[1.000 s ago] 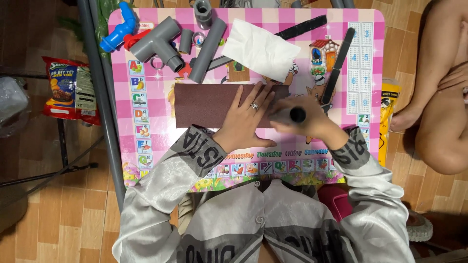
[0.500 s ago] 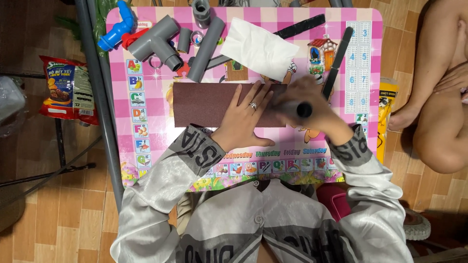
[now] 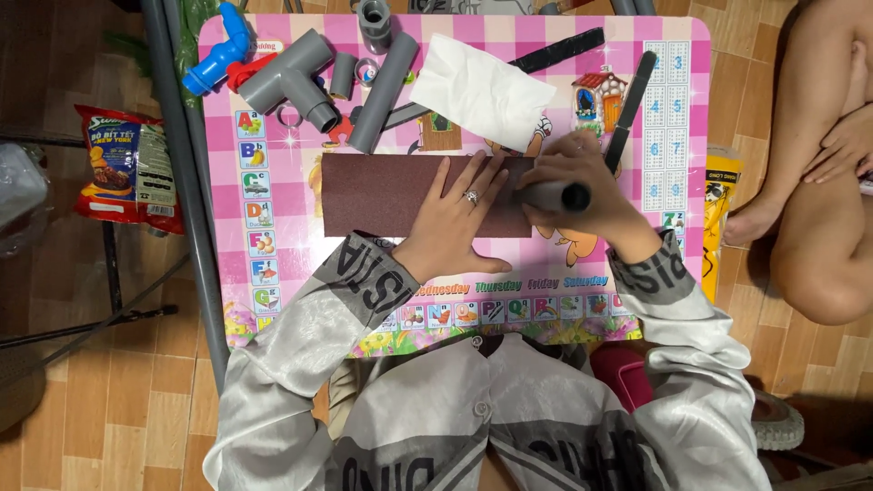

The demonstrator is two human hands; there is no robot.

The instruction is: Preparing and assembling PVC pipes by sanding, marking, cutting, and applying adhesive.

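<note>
A dark brown sheet of sandpaper point(image 3: 382, 193) lies flat on the pink patterned table point(image 3: 273, 218). My left hand point(image 3: 455, 223) presses flat on its right half, fingers spread, a ring on one finger. My right hand point(image 3: 582, 186) is closed around a short grey pipe piece point(image 3: 556, 195), which lies on its side at the sandpaper's right edge with its dark open end facing right.
At the table's far side lie a grey tee fitting point(image 3: 286, 80), grey pipe lengths point(image 3: 384, 80), a blue valve point(image 3: 218, 53), a white cloth point(image 3: 482, 91) and black strips point(image 3: 629, 109). A snack bag point(image 3: 123, 168) sits left. Another person's legs point(image 3: 818, 209) are at the right.
My right hand with the pipe piece has slid slightly right and toward the far side along the sandpaper's right end. My left hand stays pressed on the sheet.
</note>
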